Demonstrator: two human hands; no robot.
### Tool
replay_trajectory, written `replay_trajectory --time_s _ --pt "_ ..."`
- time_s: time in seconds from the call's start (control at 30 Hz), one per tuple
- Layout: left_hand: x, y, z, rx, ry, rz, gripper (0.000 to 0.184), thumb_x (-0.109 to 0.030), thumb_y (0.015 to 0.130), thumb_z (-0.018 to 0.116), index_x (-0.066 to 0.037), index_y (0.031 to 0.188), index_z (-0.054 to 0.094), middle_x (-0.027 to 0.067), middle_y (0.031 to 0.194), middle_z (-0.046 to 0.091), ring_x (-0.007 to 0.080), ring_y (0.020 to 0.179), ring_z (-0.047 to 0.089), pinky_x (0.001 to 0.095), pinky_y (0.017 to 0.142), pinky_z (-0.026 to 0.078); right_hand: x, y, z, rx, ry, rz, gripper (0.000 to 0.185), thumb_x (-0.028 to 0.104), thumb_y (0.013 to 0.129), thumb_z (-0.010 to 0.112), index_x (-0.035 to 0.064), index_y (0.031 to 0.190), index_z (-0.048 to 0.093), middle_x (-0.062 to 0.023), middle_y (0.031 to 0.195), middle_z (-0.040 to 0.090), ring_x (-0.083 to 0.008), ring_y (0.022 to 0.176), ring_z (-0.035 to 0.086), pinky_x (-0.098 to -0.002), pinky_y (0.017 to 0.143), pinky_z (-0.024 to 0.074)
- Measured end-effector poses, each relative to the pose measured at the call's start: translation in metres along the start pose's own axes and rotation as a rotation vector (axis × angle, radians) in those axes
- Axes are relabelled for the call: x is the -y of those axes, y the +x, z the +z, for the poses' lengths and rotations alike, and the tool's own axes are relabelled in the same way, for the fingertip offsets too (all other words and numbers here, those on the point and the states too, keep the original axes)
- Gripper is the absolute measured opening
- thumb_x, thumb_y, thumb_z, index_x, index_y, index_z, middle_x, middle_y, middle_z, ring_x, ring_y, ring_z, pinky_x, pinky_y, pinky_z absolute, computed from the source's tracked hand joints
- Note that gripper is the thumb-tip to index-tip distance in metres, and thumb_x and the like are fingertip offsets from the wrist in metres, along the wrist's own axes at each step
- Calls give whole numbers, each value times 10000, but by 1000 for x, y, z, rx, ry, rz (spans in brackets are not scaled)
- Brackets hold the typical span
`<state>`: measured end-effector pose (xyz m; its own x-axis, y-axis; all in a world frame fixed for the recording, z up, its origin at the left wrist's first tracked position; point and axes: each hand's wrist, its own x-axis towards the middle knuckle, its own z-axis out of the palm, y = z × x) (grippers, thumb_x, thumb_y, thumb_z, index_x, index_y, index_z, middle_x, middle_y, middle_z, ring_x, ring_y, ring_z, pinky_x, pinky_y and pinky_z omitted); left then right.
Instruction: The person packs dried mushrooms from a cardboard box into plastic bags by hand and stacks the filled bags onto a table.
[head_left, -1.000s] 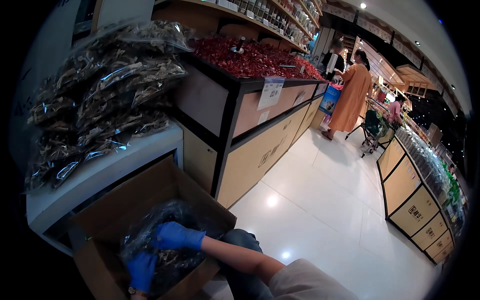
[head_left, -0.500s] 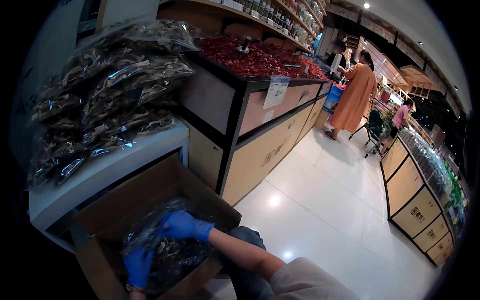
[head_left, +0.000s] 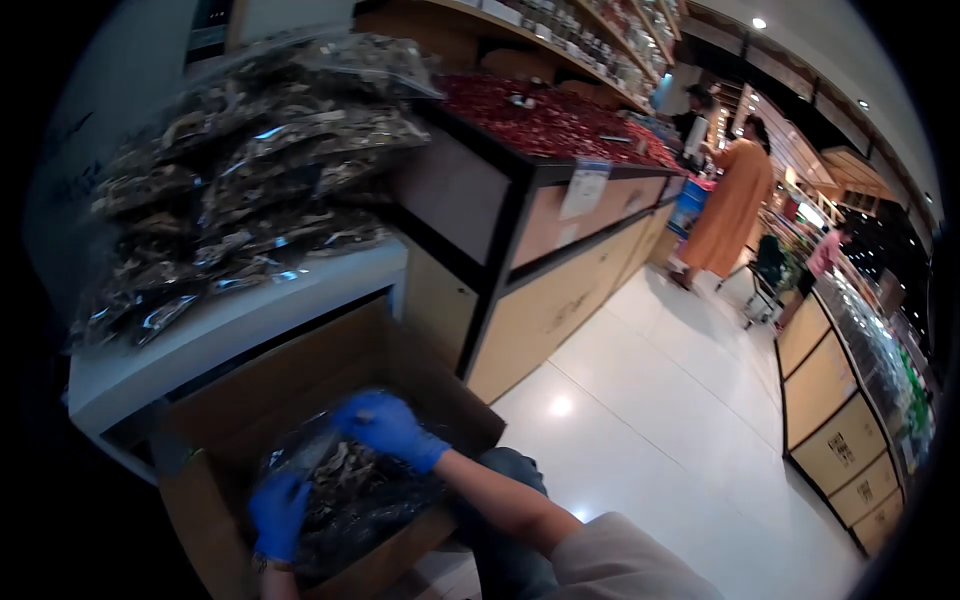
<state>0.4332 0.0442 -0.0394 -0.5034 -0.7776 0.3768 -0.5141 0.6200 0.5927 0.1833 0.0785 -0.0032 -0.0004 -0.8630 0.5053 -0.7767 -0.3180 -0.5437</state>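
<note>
A cardboard box (head_left: 290, 365) stands open in front of me. Inside lies a clear plastic bag (head_left: 390, 510) with dark, dried strips (head_left: 350, 470) showing in its opening. My right hand (head_left: 388, 428), in a blue glove, has its fingers closed on the bag's far edge. On the near left side, my left hand (head_left: 280, 512), gloved in blue too, grips the plastic rim with bent fingers. The dried pieces lie between the two hands. Part of the bag is hidden behind my right hand and the box wall.
Filled clear bags of dried strips (head_left: 260, 180) are piled on a white ledge (head_left: 240, 305) beyond the box. A counter heaped with dried red goods (head_left: 550, 120) stands behind. People, one in an orange dress (head_left: 730, 205), and a cart (head_left: 765, 275) are farther down the tiled aisle (head_left: 640, 430).
The view has shifted, so the scene sits farther right. The bag's mouth is spread wider, and more of the dried strips shows between my hands.
</note>
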Motion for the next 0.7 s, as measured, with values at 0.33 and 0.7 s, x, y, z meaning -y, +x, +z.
replay_trajectory --time_s 0.33,0.7 --pt "-1 -1 -17 -33 128 17 221 -367 832 610 -152 839 661 79 763 648 285 670 626 378 585 486 -7 2 -3 -58 459 283 175 12 786 654 31 948 716 -76 922 693 -161 890 627 -289 816 483" --pt "-4 -6 -22 120 -55 206 190 -286 891 533 -157 1012 602 84 882 642 313 769 623 419 655 502 -3 7 -7 -394 650 405 95 -3 703 708 12 749 626 -74 770 660 -156 768 619 -292 760 479"
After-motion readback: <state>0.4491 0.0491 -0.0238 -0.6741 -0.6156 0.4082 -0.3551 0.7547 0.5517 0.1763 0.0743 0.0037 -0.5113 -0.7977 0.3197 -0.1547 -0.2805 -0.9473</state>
